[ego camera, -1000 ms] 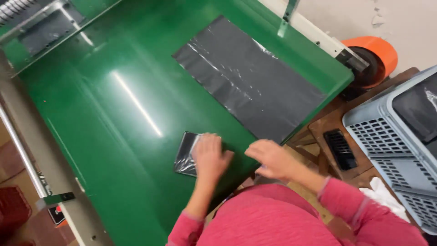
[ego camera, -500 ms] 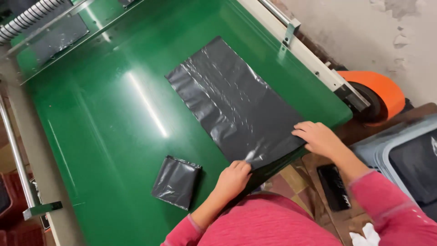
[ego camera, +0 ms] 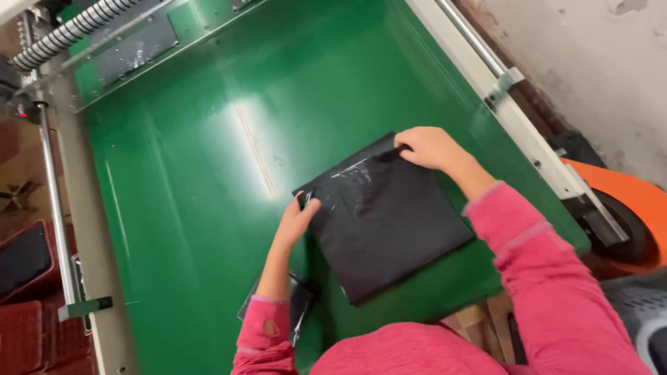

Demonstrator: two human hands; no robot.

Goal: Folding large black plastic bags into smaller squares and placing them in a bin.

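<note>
A black plastic bag [ego camera: 389,222] lies folded in half on the green table [ego camera: 187,173]. My left hand [ego camera: 297,217] pinches its near-left corner. My right hand [ego camera: 429,147] grips its far corner at the fold. A smaller folded black bag [ego camera: 299,302] rests near the table's front edge, partly hidden under my left forearm in a pink sleeve.
A metal rail [ego camera: 507,90] borders the table on the right, with an orange wheel-like part [ego camera: 625,201] beyond it. A ribbed roller [ego camera: 76,31] and metal plate sit at the far left. Red crates [ego camera: 28,305] stand on the left floor. A grey basket [ego camera: 639,312] shows at lower right.
The large black bag lay flat with my hands at its near edge. Now it is folded in half, and my hands hold its far corners.
</note>
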